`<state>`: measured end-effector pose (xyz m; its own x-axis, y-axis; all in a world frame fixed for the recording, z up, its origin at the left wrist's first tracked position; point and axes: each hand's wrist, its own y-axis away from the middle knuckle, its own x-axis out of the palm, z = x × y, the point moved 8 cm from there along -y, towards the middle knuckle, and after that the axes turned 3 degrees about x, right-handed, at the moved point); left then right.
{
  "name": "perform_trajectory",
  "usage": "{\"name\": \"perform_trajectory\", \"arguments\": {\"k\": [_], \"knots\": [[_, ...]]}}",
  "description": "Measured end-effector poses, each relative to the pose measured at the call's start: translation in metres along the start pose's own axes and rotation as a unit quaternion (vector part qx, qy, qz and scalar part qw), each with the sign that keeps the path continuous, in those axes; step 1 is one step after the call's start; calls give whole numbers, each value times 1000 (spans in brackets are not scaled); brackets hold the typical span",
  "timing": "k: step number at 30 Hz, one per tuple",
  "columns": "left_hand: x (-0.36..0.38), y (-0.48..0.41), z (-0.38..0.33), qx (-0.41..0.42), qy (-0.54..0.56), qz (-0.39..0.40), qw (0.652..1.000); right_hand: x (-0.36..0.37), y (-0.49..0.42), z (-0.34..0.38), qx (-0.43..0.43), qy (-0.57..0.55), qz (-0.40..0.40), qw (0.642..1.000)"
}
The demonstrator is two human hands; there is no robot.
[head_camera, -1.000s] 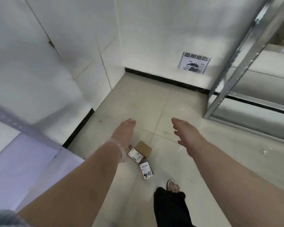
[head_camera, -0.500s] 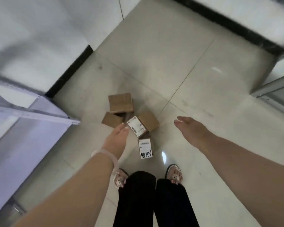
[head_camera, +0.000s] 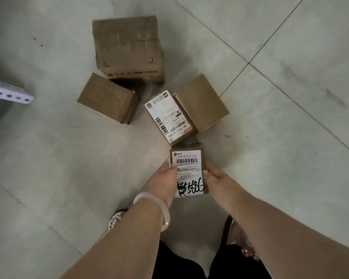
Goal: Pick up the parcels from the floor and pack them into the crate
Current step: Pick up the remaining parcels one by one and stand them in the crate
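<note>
Since half a second ago both hands have come down onto the near parcel (head_camera: 188,172), which then lay untouched. On the floor (head_camera: 48,158) a shelf post (head_camera: 10,95) stands at the left edge, then come a plain box (head_camera: 107,99), a big box (head_camera: 127,47) behind it and a labelled box (head_camera: 169,115) just beyond the near parcel. The left hand (head_camera: 165,182), above a bracelet (head_camera: 159,208), grips the parcel's left edge with its thumb on the label, and the right hand (head_camera: 218,178) grips the right edge; whether the parcel has left the floor I cannot tell.
</note>
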<state>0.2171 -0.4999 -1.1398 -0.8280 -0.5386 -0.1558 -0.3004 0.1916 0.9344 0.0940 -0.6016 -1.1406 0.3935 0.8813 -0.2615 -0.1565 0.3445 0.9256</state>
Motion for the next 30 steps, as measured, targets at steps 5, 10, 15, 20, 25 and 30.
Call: {"name": "perform_trajectory", "arguments": {"k": [5, 10, 15, 20, 25, 30], "knots": [[3, 6, 2, 35, 59, -26, 997, 1, 23, 2, -17, -92, -37, 995], [-19, 70, -53, 50, 110, -23, 992, -37, 91, 51, -35, -170, -62, 983], [-60, 171, -168, 141, 147, -21, 979, -97, 191, 156, -80, -251, -86, 961], [-117, 328, -315, 263, 195, -29, 944, -175, 337, 294, -213, -263, -102, 935], [-180, 532, -426, 392, 204, -43, 896, -238, 532, 407, -359, -250, -113, 892], [-244, 745, -463, 504, 184, -98, 838, -254, 733, 477, -511, -195, -70, 834]]}}
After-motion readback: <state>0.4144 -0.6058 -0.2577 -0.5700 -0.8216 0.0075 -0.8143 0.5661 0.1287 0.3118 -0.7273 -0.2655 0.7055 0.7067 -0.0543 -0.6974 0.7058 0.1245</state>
